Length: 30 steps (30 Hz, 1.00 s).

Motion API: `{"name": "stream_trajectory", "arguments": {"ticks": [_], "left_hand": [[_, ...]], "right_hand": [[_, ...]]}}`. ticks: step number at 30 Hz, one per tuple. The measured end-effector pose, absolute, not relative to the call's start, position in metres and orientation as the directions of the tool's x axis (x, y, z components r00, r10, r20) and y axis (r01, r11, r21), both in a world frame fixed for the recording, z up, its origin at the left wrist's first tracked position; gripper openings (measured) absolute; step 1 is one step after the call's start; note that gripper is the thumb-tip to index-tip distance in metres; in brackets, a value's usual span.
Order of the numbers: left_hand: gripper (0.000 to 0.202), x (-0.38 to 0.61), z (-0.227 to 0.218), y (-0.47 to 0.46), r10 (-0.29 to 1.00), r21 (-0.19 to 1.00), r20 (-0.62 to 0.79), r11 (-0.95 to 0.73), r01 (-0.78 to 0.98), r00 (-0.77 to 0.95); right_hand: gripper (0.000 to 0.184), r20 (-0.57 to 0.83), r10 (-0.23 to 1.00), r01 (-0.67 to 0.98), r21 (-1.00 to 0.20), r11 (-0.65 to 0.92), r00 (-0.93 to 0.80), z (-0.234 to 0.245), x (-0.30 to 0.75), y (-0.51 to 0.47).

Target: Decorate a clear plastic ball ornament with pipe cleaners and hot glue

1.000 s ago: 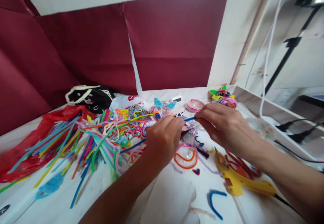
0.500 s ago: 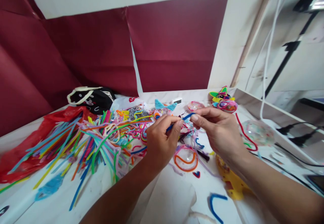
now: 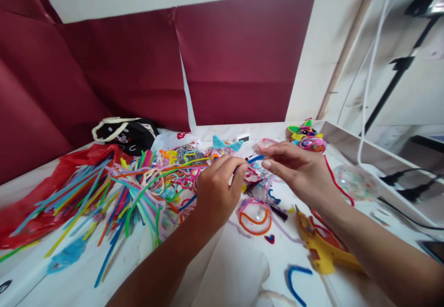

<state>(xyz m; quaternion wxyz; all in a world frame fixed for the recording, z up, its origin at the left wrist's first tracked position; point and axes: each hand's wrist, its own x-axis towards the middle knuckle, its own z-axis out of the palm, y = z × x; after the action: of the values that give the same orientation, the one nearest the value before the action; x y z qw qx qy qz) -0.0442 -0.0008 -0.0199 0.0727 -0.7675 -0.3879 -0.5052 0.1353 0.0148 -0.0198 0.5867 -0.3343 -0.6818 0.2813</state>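
Note:
My left hand [image 3: 217,191] is closed in a pinch around one end of a blue pipe cleaner [image 3: 255,159]. My right hand [image 3: 300,170] pinches the other end close by, with the fingers bent together. Both hands hover over the white table [image 3: 239,270], above a clear dome ringed in orange and pink pipe cleaners [image 3: 255,214]. A large heap of coloured pipe cleaners [image 3: 128,191] lies left of my left hand.
A yellow glue gun [image 3: 321,244] lies under my right forearm. A bent blue piece [image 3: 294,277] sits near the front edge. Finished pipe-cleaner figures [image 3: 307,138] stand at the back right, a black bag [image 3: 126,133] and red plastic bag [image 3: 41,200] at the left. Cables run along the right side.
The two hands have drawn closer together and the blue pipe cleaner between them now shows as a shorter, bent piece. The right forearm shifted, uncovering the glue gun again.

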Motion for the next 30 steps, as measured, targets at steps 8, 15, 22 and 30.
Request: {"name": "stream_trajectory", "arguments": {"ticks": [8,15,22,30], "left_hand": [[0.013,-0.042,-0.027,-0.002,0.478,0.141,0.833,-0.669,0.730,0.278],[0.012,-0.040,-0.031,-0.003,0.467,0.123,0.832,-0.683,0.720,0.301],[0.013,-0.039,-0.030,-0.002,0.496,0.161,0.817,-0.688,0.708,0.296],[0.012,-0.037,-0.021,-0.002,0.577,0.333,0.791,-0.687,0.646,0.205]], "right_hand": [[0.012,0.757,0.425,0.517,-0.136,0.845,-0.496,0.000,0.154,0.014],[0.021,0.635,0.471,0.599,-0.016,0.801,-0.613,0.001,0.155,0.013],[0.016,0.633,0.502,0.582,-0.097,0.807,-0.590,-0.003,0.152,0.013],[0.010,0.653,0.685,0.447,-0.533,0.718,-0.322,-0.010,0.147,0.008]]}}
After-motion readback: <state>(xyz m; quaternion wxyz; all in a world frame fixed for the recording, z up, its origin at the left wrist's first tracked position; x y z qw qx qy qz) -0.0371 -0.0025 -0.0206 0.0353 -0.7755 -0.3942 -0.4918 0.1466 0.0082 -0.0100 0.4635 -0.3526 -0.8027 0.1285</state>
